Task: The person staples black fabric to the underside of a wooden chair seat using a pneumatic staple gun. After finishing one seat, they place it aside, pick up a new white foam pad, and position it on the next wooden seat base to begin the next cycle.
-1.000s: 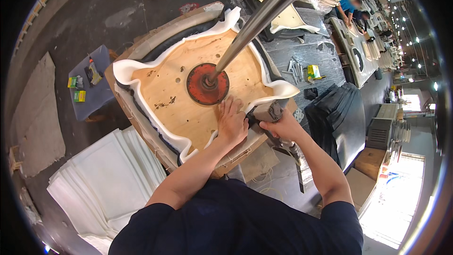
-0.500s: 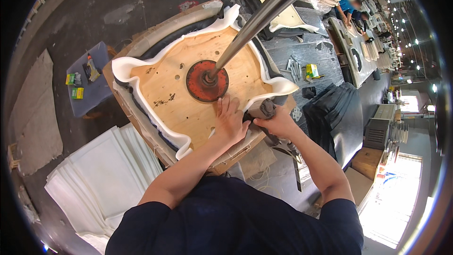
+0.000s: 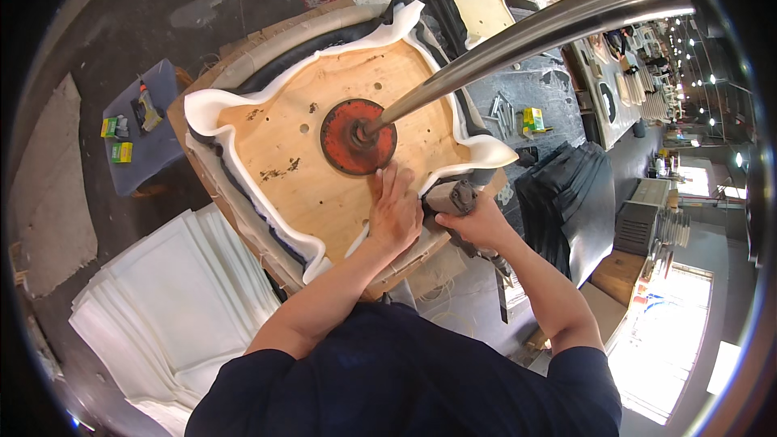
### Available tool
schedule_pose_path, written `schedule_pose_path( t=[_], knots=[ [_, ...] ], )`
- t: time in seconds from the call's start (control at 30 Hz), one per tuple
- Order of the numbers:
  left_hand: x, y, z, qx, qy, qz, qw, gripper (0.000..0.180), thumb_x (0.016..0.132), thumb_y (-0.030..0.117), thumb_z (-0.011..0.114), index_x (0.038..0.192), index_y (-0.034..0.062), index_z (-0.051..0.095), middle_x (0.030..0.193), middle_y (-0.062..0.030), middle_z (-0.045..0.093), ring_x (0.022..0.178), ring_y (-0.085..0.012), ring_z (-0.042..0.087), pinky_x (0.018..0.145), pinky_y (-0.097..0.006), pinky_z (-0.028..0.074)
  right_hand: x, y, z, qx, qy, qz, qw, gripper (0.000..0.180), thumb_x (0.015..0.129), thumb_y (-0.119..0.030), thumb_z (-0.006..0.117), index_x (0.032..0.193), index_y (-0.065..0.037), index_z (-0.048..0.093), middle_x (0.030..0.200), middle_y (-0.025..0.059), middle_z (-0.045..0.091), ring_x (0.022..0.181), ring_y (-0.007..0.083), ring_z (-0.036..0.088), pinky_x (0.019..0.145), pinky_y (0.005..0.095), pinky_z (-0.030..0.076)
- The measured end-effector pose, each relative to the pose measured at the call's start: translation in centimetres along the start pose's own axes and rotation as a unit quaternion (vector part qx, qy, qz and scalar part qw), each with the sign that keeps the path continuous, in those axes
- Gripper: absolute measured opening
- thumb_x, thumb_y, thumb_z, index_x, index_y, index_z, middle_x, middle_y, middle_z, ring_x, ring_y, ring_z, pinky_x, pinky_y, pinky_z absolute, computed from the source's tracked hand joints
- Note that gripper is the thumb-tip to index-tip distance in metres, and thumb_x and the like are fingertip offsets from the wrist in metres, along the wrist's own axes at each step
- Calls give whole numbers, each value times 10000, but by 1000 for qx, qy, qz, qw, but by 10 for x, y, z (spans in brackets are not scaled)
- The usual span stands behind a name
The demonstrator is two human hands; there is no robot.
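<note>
Left hand (image 3: 394, 212) flat on the plywood seat panel (image 3: 320, 154), fingers spread and pressing down near its near-right edge, just below the red round plate (image 3: 356, 136); grips nothing. Right hand (image 3: 479, 222) closed around a grey staple gun (image 3: 450, 197), nose at the panel's edge, touching the left hand. White foam (image 3: 206, 109) wraps up around the panel rim. Steel pole (image 3: 526, 36) rises from the red plate toward upper right. Stack of white sheets (image 3: 154, 307) lies lower left, well apart.
</note>
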State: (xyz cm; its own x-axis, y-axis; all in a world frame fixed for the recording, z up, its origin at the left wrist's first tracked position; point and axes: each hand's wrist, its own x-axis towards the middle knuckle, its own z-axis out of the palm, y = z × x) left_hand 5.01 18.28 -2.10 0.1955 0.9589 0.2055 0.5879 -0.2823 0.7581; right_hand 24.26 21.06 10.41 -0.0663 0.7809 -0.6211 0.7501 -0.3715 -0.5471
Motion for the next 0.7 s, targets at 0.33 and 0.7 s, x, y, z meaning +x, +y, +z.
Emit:
schedule_pose_path(
  t=[0.33, 0.7],
  knots=[
    [0, -2, -21, 1, -42, 21, 999, 197, 925, 157, 757, 1008, -21, 763, 1513, -204, 527, 1568, -497, 340, 1323, -677, 207, -13, -6, -5, 23, -13, 49, 998, 540, 889, -344, 947, 1265, -10, 749, 861, 63, 770, 605, 127, 674, 560, 326, 566],
    [-4, -7, -9, -14, -6, 10, 1000, 155, 942, 115, 721, 992, -29, 751, 1476, -214, 550, 1542, -469, 383, 1327, -657, 225, -9, -16, 10, 17, 0, 56, 998, 494, 892, -329, 938, 1211, 0, 752, 818, 57, 757, 575, 128, 661, 553, 323, 557]
  ],
)
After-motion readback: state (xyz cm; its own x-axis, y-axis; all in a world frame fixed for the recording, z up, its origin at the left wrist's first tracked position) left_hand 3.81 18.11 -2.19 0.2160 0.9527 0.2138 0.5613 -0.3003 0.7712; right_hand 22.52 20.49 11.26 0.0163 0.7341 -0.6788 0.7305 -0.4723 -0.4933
